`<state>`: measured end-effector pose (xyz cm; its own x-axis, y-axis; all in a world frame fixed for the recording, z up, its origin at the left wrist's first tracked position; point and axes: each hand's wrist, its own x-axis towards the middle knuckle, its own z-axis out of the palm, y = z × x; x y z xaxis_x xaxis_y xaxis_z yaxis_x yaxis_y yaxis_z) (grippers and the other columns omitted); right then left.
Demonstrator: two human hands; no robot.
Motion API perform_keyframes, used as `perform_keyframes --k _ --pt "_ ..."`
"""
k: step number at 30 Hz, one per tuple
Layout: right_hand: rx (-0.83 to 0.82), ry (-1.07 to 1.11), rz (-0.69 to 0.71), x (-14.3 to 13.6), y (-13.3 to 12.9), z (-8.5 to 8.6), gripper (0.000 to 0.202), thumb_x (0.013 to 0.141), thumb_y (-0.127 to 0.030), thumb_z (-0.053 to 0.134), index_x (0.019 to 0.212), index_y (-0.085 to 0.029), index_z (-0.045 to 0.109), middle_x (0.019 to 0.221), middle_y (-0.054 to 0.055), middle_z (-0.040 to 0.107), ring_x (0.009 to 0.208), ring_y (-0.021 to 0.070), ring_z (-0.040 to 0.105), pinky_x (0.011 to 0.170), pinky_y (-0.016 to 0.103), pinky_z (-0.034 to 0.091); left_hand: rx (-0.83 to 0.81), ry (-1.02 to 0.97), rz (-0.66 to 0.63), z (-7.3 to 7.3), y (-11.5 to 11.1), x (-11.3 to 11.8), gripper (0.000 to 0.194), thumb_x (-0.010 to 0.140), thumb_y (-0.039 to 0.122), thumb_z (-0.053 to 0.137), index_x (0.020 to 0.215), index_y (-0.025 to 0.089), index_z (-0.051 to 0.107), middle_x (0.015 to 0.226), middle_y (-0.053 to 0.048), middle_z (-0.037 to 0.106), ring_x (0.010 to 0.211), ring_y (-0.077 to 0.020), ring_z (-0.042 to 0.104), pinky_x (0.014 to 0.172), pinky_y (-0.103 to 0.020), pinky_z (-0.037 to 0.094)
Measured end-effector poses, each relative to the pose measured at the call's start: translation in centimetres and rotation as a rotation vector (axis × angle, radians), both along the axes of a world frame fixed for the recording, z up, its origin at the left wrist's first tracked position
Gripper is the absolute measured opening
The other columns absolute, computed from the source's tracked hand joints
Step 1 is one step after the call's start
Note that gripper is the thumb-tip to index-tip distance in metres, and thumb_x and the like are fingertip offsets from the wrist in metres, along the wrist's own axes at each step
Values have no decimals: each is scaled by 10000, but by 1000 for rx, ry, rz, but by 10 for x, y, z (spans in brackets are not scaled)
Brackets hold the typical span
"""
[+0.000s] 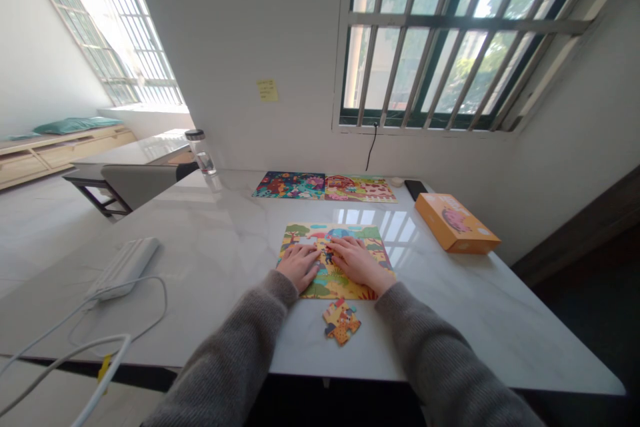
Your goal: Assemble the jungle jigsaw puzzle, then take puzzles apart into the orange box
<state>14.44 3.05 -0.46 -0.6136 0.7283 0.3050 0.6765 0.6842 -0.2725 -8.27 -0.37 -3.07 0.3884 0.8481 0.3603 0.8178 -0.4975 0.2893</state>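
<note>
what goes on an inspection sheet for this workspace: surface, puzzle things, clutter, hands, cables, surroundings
surface: glossy, marbled white table showing window reflections
job's things: animal puzzle under the hands; small cluster of pieces on its near side
clutter: orange box, flat black object, bottle
hands: left hand and right hand rest on the puzzle
cables: white cable near the power strip; black cord below the window
surroundings: barred window, yellow note on the wall
</note>
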Motion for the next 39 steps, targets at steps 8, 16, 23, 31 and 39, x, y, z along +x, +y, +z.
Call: perform_keyframes --k 8,16,23,31,39 --pt "5 -4 -3 0 -2 -1 398 966 -296 524 1360 -290 574 1394 61 590 1268 280 489 1080 501 360 2 -3 -16 -2 -1 0 417 876 356 569 1284 279 601 1347 -55 600 1190 -289 505 1051 -457 372" --pt "-12 31 46 5 -6 2 370 962 -193 481 1302 -219 626 1349 69 623 1245 251 512 1104 458 390 -17 7 -71 14 -8 5 372 870 306 579 1235 258 627 1330 -46 620 1165 -279 509 1038 -464 383" --pt "-33 48 35 5 -9 5 387 939 -170 508 1304 -215 625 1367 58 613 1266 251 499 1123 446 377 -81 -56 -233 40 -53 25 115 855 278 589 960 241 618 972 -36 666 955 -239 578 857 -389 440" --pt "-51 55 18 5 -9 3 390 946 -178 502 1319 -201 613 1372 72 608 1275 248 491 1123 447 362 -72 145 -117 35 -109 47 553 701 592 715 1093 223 587 1050 -80 596 976 -298 526 863 -440 417" --pt "-46 76 33 5 -9 3 383 939 -171 511 1304 -193 623 1370 67 610 1266 246 487 1127 437 359 -66 129 -109 31 -115 52 444 726 460 682 1077 216 562 1036 -75 574 969 -286 509 862 -431 430"
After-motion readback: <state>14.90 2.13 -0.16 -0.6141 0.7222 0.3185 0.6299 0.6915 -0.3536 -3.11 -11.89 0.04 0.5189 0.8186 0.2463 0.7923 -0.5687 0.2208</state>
